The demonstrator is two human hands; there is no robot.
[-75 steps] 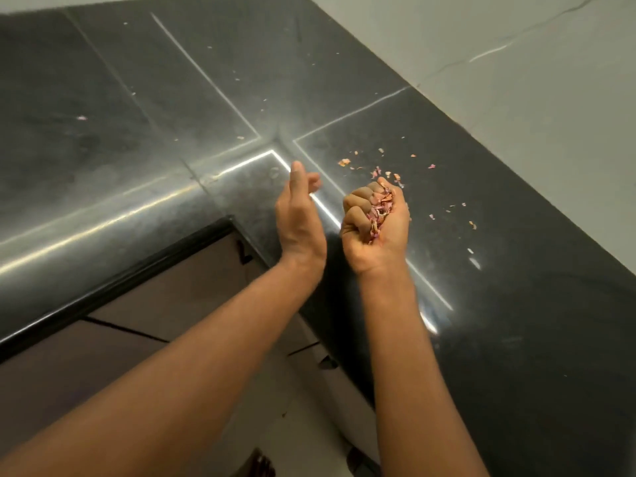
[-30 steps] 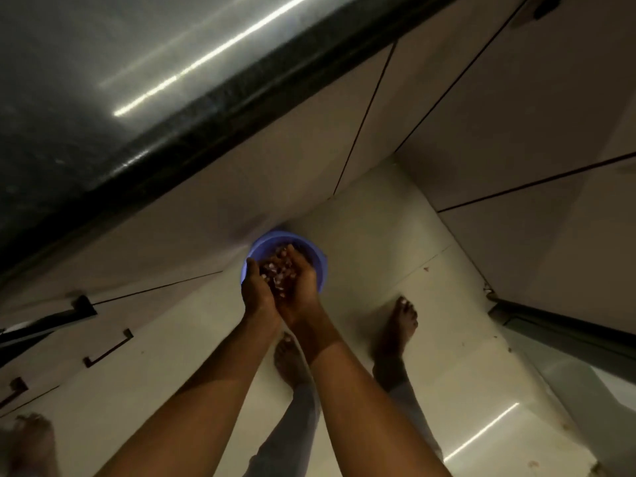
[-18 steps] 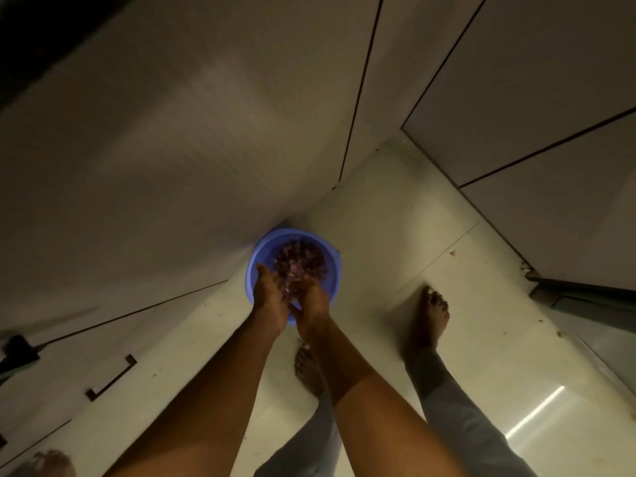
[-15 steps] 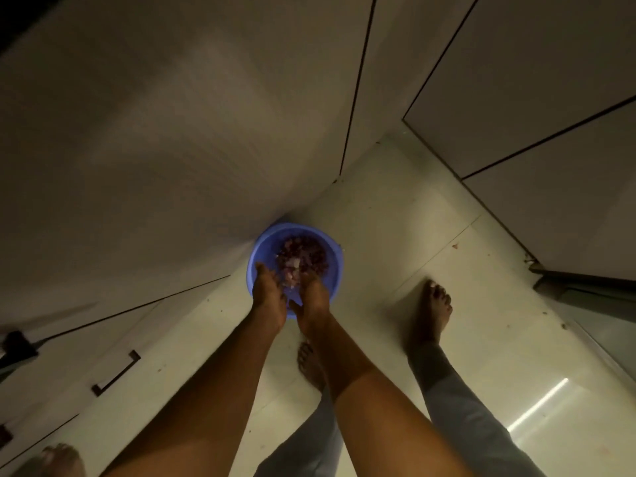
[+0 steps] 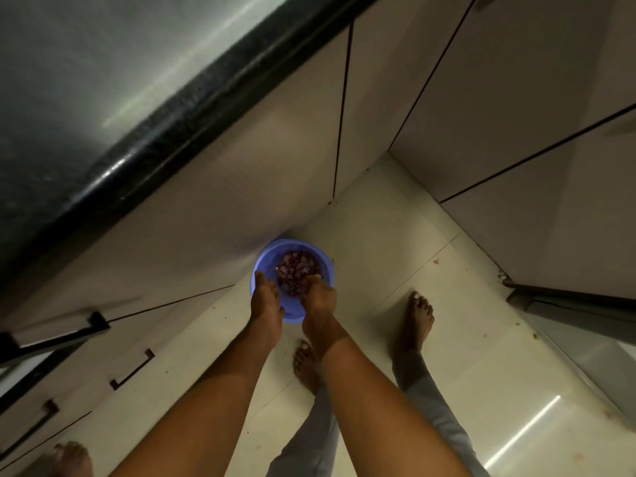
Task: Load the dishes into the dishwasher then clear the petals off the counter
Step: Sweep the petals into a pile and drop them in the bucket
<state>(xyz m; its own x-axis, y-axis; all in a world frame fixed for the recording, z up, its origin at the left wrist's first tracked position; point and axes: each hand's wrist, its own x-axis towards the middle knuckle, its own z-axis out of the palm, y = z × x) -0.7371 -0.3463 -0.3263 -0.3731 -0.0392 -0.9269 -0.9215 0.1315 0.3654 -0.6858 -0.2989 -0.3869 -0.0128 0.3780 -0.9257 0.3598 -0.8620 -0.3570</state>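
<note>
**Petal dump into the floor bowl: what can still go sideways**

So from my remote seat, looking down through the head camera: both hands are over the round blue plastic bowl (image 5: 292, 270) sitting on the pale tiled floor (image 5: 395, 242), tucked against the base of the beige cabinet fronts (image 5: 206, 208). The heap of dark reddish-pink flower petals (image 5: 298, 271) is inside the bowl.

My left hand (image 5: 266, 301) is spread open, palm turned in, fingers over the near-left rim, holding nothing that I can see. My right hand (image 5: 318, 297) hangs over the near-right rim with its fingers loosely curled downward; I can't tell whether a few petals are stuck under them (the frame is dim and a bit smeared).

What I'd worry about:

- The petals are light, so a quick shake of either hand could flick stragglers past the rim onto the tiles. There's already a small pinkish speck (image 5: 436, 260) on the floor to the right, well apart from the bowl.
- Both hands sit low by the rim, and the bowl looks lightweight. Catching the rim while lifting away could tip or skid it.
- My bare feet (image 5: 416, 318) are near the bowl, so a careless step could kick it.

The glossy black stone surface (image 5: 86, 98) is only partly in view up top, so I can't judge if it's fully clear.
</note>
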